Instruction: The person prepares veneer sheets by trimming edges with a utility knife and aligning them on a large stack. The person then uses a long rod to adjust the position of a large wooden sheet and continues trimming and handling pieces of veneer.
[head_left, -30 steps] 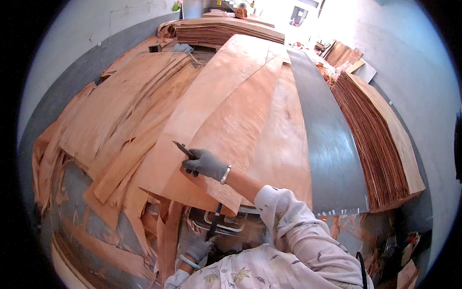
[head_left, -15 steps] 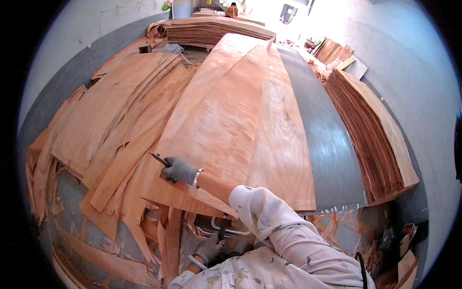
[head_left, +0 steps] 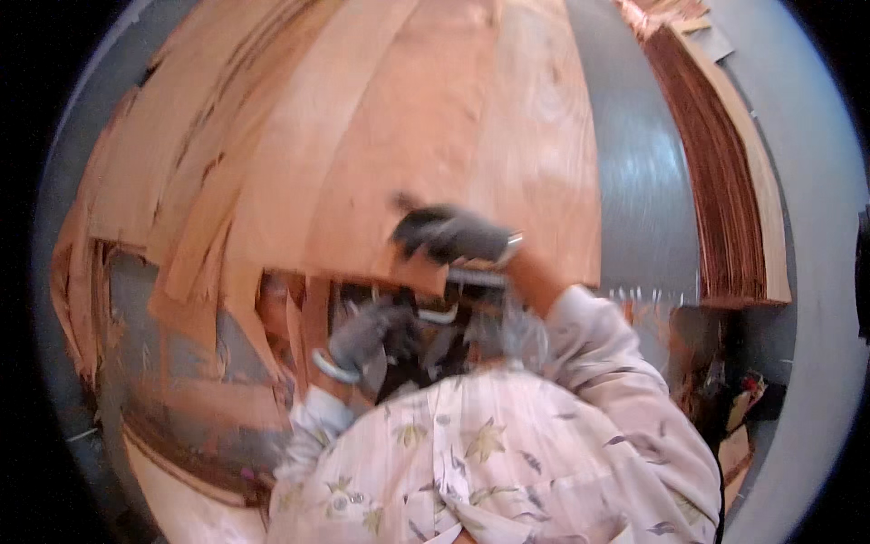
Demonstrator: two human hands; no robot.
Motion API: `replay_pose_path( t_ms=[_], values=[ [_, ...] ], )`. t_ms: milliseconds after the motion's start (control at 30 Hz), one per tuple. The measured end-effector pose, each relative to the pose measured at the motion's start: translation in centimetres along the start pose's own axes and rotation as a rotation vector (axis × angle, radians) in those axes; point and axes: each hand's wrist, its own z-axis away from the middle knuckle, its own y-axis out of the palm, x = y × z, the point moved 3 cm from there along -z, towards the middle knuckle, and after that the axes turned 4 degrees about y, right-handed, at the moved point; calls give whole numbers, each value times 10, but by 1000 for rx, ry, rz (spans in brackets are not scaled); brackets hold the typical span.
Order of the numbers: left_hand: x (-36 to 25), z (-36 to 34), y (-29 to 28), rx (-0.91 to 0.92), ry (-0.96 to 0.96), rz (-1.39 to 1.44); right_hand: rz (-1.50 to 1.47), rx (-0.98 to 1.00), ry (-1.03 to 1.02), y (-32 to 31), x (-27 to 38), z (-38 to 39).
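In a dark grey glove, my right hand (head_left: 453, 234) is closed over the near edge of the wood veneer sheets (head_left: 408, 136). A slim dark tool (head_left: 404, 201), blurred, sticks out past its fingers; its kind does not show. Lower and to the left, my left hand (head_left: 367, 337), in a grey glove, is just below the veneer's front edge. Motion smears its fingers, so what it holds, if anything, does not show. The veneer lies in long overlapping sheets, one reddish and one paler to the right.
A smooth grey strip of tabletop (head_left: 634, 172) runs along the right of the veneer. Beyond it stands a tall stack of veneer (head_left: 725, 181). Ragged veneer strips (head_left: 195, 272) hang over the front edge at left. Dark clutter (head_left: 748, 399) lies at lower right.
My view has tilted down toward my body. My right hand has moved right along the sheet to its near edge, the dark tool still in it. My left hand has come up nearer that edge.
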Motion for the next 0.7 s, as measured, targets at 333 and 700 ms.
replay_pose_path(
  t_ms=[333,700],
  values=[
    [5,-16,36,-144,-40,-432,-367,-525,80,-25,-92,68],
    [-40,57,71,-119,493,-96,-703,-328,-177,51,30,61]
  ],
)
